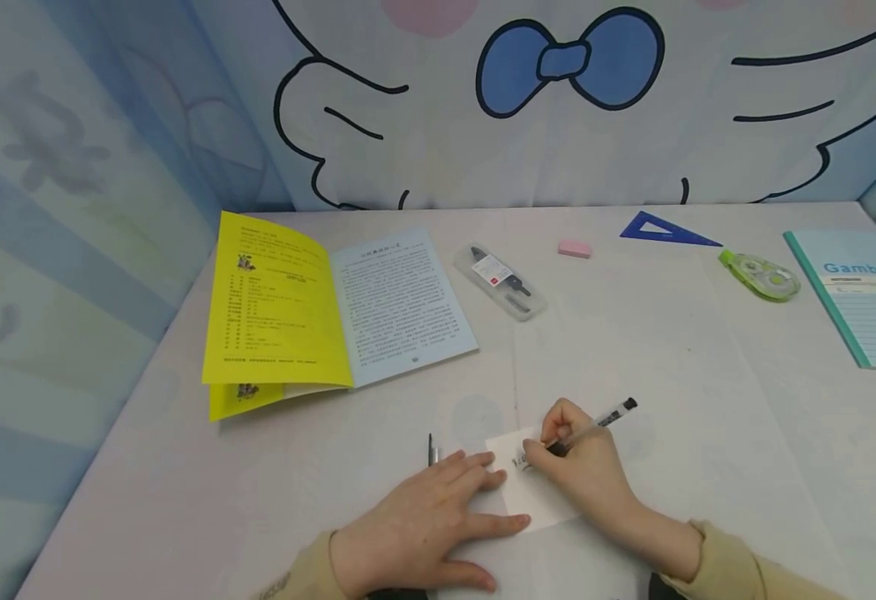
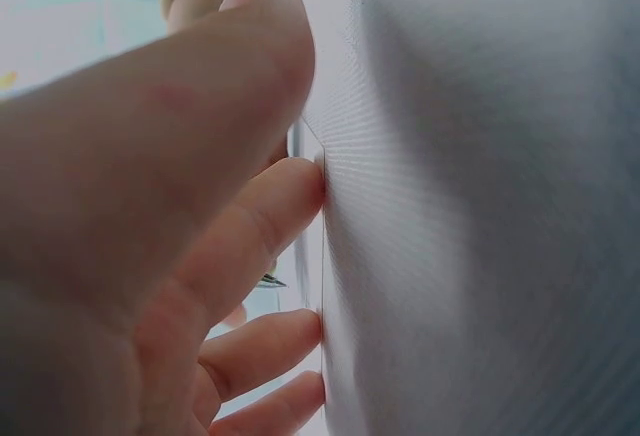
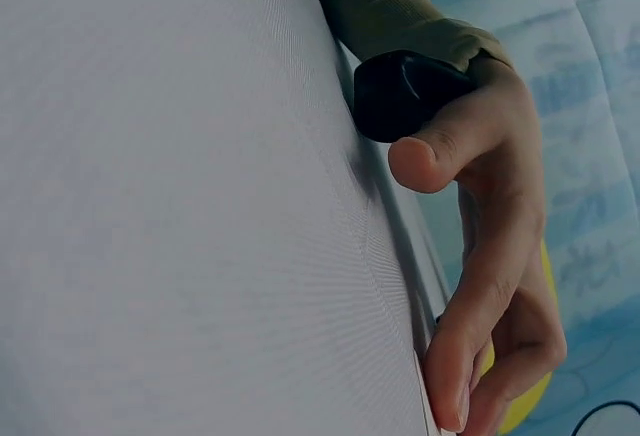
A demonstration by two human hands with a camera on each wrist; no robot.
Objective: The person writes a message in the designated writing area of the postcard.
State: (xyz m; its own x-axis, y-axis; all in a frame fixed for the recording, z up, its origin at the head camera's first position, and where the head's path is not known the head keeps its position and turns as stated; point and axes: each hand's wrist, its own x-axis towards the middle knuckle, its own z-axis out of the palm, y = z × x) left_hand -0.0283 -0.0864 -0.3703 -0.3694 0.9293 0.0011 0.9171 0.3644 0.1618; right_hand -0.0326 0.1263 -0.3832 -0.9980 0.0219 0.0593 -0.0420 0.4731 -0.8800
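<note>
In the head view my right hand (image 1: pixel 588 467) pinches a pen (image 1: pixel 619 411) with a clear barrel and black end. It is tilted over a small white sheet of paper (image 1: pixel 538 500) with some dark handwriting near the pen. My left hand (image 1: pixel 438 521) rests with spread fingers on the sheet's left edge; its thumb and fingertips show close up in the left wrist view. A thin dark-and-clear object (image 1: pixel 432 450) lies partly hidden behind the left hand. In the right wrist view, the left hand (image 3: pixel 495 216) is seen from the side, fingertips at the paper.
An open booklet (image 1: pixel 407 308) with a yellow cover lies at the left. Behind the hands are a clear compass case (image 1: pixel 501 282), a pink eraser (image 1: pixel 574 249), a blue set square (image 1: pixel 666 230), a green correction tape (image 1: pixel 760 277) and a Gambit notebook (image 1: pixel 861 300).
</note>
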